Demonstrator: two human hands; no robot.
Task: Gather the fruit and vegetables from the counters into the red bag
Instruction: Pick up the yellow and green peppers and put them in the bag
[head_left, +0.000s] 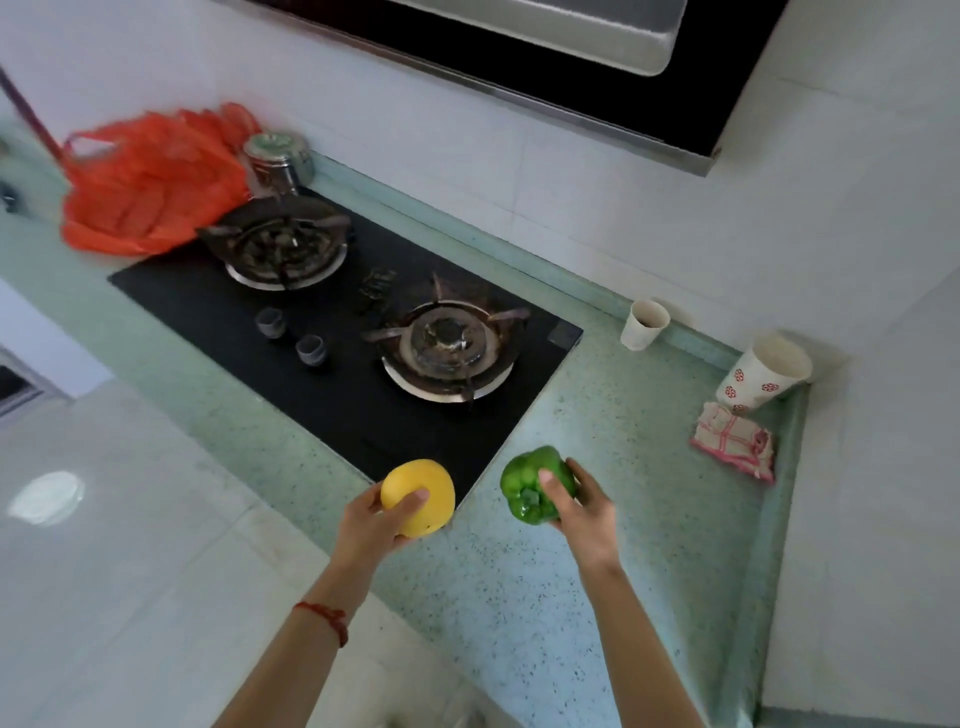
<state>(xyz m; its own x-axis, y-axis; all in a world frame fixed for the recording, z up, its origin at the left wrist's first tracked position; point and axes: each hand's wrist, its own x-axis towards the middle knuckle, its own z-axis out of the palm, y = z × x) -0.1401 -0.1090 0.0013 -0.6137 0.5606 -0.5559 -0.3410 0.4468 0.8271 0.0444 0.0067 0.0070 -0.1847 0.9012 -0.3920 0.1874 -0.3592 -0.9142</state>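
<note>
My left hand grips a round yellow fruit above the near corner of the hob. A green bell pepper is held in my right hand, over the speckled green counter. The red plastic bag lies crumpled on the counter at the far left, beyond the hob, well away from both hands. Its opening is blurred and I cannot see what is inside.
A black two-burner gas hob fills the counter's middle. A steel lidded pot stands beside the bag. Two paper cups and a folded pink cloth sit at the right corner. A range hood hangs overhead.
</note>
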